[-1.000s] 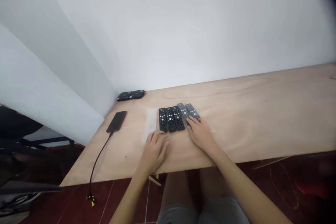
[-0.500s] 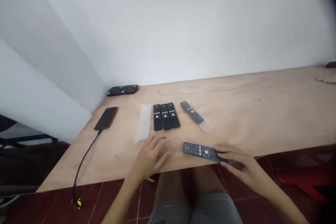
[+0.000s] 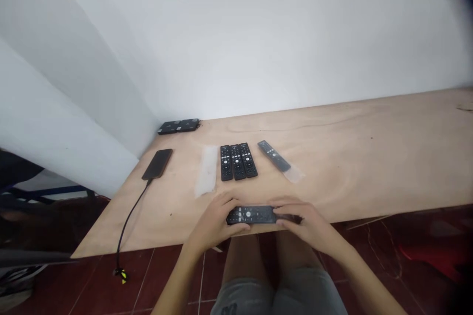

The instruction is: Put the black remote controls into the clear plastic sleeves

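Observation:
A black remote control (image 3: 254, 214) lies crosswise near the front edge of the table, between my hands. My left hand (image 3: 220, 219) grips its left end, with the thumb along the near side and the fingers over the far side. My right hand (image 3: 298, 217) holds the other end between thumb and fingers. Whether a clear sleeve covers this remote is hard to tell. Beyond my hands, three bare remotes (image 3: 237, 161) stand side by side. To their right, another remote (image 3: 274, 155) lies slanted inside a translucent sleeve (image 3: 294, 174). A flat whitish sleeve (image 3: 207, 171) lies to their left.
On the left, a phone (image 3: 157, 164) is joined to a black cable (image 3: 129, 219) that hangs over the front edge. Two black boxes (image 3: 178, 126) sit by the wall at the back left corner of the wooden table (image 3: 351, 167). Something red (image 3: 430, 258) stands below at right.
My right hand has brought the remote leftward and turned it nearly level with the table edge. My left hand, empty before, has closed on its left end.

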Tool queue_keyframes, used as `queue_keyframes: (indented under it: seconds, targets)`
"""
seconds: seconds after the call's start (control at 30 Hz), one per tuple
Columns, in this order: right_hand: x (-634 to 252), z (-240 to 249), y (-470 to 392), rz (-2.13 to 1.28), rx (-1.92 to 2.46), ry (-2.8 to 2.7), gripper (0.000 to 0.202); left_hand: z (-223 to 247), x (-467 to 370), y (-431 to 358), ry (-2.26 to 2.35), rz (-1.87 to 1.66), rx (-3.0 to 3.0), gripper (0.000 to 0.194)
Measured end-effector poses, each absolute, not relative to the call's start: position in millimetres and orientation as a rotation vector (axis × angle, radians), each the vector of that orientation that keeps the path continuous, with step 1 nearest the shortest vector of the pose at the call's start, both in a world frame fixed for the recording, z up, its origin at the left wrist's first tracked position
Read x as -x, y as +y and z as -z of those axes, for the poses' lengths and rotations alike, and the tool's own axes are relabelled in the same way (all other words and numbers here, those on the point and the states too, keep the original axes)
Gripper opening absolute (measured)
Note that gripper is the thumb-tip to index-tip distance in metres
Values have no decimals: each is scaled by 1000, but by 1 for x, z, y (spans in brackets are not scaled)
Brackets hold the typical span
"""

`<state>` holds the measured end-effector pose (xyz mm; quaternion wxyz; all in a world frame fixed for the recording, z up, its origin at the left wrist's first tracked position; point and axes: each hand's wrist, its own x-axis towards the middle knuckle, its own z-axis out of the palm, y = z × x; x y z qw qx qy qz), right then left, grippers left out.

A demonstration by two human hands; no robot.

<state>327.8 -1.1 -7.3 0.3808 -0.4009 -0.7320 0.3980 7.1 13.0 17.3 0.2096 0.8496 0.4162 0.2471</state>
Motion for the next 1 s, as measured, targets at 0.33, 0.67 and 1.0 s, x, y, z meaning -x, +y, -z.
queue_keyframes:
  seconds: [0.33,0.67,1.0]
  targets:
    - [-350,-2,-2,-886,1218,-1563,26,-9,-3,17,1253,-832,-2394,33]
    - [-329,0,2,-1137,1217,-1297,41,-9,-4,14,1285,-881,-2403,33]
    - [-323,4,4,-1171,1121,-1206,31,-9,-4,13,1278,-862,-2416,33]
